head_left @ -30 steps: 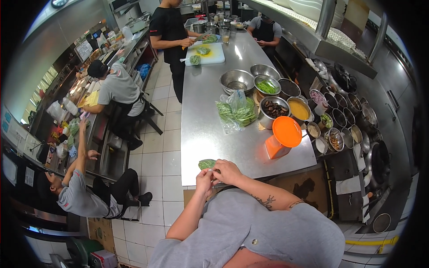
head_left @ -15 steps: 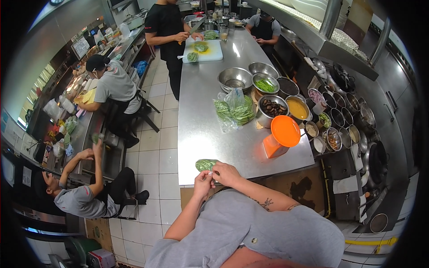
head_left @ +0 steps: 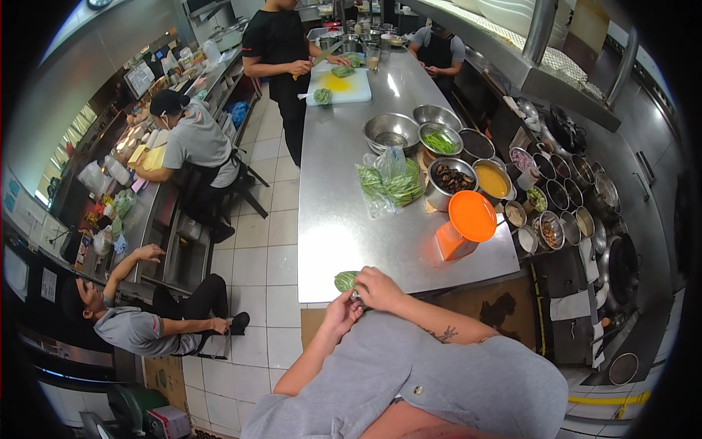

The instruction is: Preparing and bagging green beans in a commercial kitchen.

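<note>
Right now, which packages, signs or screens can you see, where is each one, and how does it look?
Clear plastic bag: middle of the steel table, crumpled, holding green beans.
Screen: far left counter, small upright rectangle, pale.
Papers on the wall: left edge, pale rectangles.

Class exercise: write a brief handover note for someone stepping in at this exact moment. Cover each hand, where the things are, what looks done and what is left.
Left hand: at the near table edge, fingers on the green leafy bundle.
Right hand: over the same bundle, gripping it from the right.
Steel table: bag of green beans mid-table, orange-lidded container to the right, metal bowls beyond.
Done: bundle gathered in both hands.
Left: finishing the bundle; how far along it is cannot be told.
</note>
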`<state>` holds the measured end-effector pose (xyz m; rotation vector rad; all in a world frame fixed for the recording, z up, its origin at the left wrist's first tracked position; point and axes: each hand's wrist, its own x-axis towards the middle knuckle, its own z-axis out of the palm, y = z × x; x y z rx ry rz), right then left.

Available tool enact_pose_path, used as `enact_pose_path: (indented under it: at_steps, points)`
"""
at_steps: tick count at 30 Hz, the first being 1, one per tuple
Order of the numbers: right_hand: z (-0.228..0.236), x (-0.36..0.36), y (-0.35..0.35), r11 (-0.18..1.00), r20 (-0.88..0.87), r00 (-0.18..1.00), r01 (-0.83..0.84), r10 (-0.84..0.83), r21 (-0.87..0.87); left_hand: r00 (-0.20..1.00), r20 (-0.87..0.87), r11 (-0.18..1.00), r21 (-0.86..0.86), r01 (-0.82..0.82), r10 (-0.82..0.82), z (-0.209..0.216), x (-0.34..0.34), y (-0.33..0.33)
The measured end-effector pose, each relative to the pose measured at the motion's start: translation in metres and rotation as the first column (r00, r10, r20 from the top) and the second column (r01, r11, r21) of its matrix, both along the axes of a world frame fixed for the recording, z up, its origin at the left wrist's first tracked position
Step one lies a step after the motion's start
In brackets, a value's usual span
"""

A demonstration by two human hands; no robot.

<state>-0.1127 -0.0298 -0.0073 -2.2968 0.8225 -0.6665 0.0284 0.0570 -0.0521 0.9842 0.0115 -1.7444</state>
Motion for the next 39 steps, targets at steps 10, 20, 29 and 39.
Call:
enact_pose_path:
  at_steps: [10,20,29,39]
  points:
    - [0.008,-0.001,0.002,0.985,0.062,0.996,-0.051,0.062,-0.162,0.968,-0.243,0.997,-0.012,-0.073,0.068,0.002,0.007,-0.010]
    - [0.002,0.015,0.003,0.979,0.059,0.990,-0.118,0.129,-0.166,0.991,-0.025,0.992,-0.002,-0.130,0.129,-0.004,0.020,-0.008]
    - [0.000,0.021,-0.002,0.983,0.050,0.991,-0.117,0.125,-0.138,0.997,0.076,1.000,0.015,0.004,-0.006,0.004,0.025,-0.016]
    - [0.005,0.032,-0.024,0.996,0.264,0.963,0.037,-0.058,0.084,0.758,0.652,0.933,-0.254,0.253,-0.028,0.043,0.025,-0.028]
